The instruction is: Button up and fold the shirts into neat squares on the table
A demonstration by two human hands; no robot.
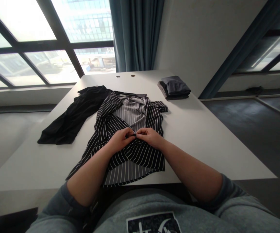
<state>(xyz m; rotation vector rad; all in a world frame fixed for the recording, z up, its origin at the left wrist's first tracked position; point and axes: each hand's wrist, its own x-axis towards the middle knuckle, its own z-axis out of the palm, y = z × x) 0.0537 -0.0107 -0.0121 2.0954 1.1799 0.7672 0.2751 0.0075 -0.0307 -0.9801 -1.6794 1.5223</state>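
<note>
The left hand (120, 139) and right hand (149, 136) pinch a small dark button (134, 135) on a black striped shirt (108, 123), which lies flat on the white worktop (203, 142). The shirt's edges meet at the hands. Above them, it lies open, showing gray stripes inside.

From my remote station I log these items against the white table (203, 145): one black garment (72, 116), crumpled, lying along the table's left side; one folded stack of dark grey cloth (174, 87), toward the table's far right corner; two round grommets (132, 75), set side by side near the table's far edge. Beyond the table: one blue-green curtain (136, 32), hanging beside a large dark-framed window (33, 45). Right of the table: dark floor (251, 129).
</note>
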